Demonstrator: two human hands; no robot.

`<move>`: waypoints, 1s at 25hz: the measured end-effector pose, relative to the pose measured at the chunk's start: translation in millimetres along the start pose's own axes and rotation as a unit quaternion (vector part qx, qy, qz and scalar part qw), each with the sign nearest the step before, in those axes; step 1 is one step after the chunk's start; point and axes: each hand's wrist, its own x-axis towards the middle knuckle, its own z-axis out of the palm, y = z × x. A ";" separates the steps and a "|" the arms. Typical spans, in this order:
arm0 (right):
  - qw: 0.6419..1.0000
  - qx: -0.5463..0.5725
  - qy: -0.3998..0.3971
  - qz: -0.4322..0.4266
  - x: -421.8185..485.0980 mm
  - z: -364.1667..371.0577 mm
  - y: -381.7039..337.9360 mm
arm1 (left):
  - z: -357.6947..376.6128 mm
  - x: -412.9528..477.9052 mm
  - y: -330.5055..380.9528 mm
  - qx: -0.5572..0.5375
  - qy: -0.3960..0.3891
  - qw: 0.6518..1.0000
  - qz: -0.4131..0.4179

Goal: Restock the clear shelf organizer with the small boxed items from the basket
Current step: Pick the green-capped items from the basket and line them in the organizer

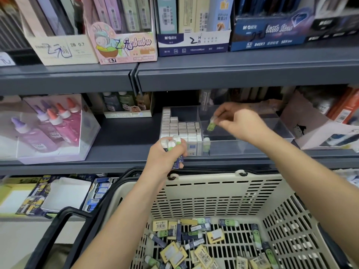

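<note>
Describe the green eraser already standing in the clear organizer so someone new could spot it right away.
Find the clear shelf organizer on the middle shelf, just above the basket. Its left section is packed with white boxes. The green eraser stands upright alone at the front, just right of those boxes, the only green piece resting inside.

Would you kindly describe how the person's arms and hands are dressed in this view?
Both forearms are bare up to the frame edge, with no sleeves in view. The left hand and right hand wear no gloves; no rings, watch or bracelets are visible.
</note>
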 end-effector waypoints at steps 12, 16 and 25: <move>0.989 -0.077 -0.124 0.009 2.0 23.1 14.0 | 0.0 12.3 -18.6 0.038 -0.011 0.999 0.002; 0.997 -0.070 -0.020 -0.032 -9.2 20.3 -3.9 | 0.9 9.1 -15.0 0.062 -0.019 0.998 0.000; 0.989 0.129 -0.076 0.011 -23.7 3.7 -19.4 | 7.8 4.1 -8.1 0.061 -0.023 0.997 0.034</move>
